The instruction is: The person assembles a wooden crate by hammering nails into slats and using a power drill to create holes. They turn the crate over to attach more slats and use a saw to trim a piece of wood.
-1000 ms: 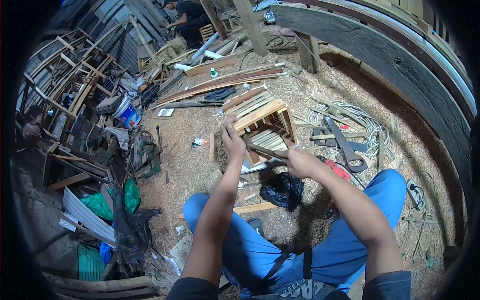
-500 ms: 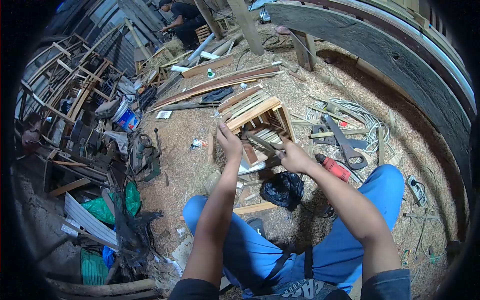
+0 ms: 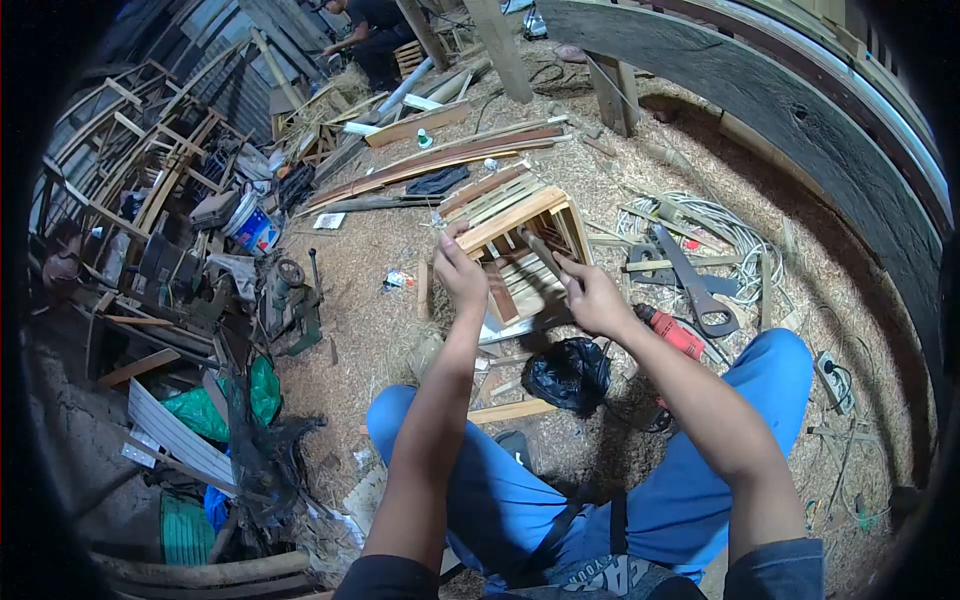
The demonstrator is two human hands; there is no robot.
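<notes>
A slatted wooden crate lies tipped on its side on the floor, its open face toward me. My left hand is closed on the crate's near left edge, steadying it. In my right hand is the handle of a hammer, which reaches into the crate's opening. The hammer's head is hard to make out against the slats inside. Just below the crate, near my right hand, sits a black plastic bag.
To the right lie a red power drill, a handsaw and a coiled white cable. Long wooden strips lie beyond the crate. Clutter and a bench vise stand left. Another person works at the back.
My right hand has shifted slightly right, and the hammer has swung from pointing left at the crate's near left side to pointing up into its interior. My left hand stays on the crate.
</notes>
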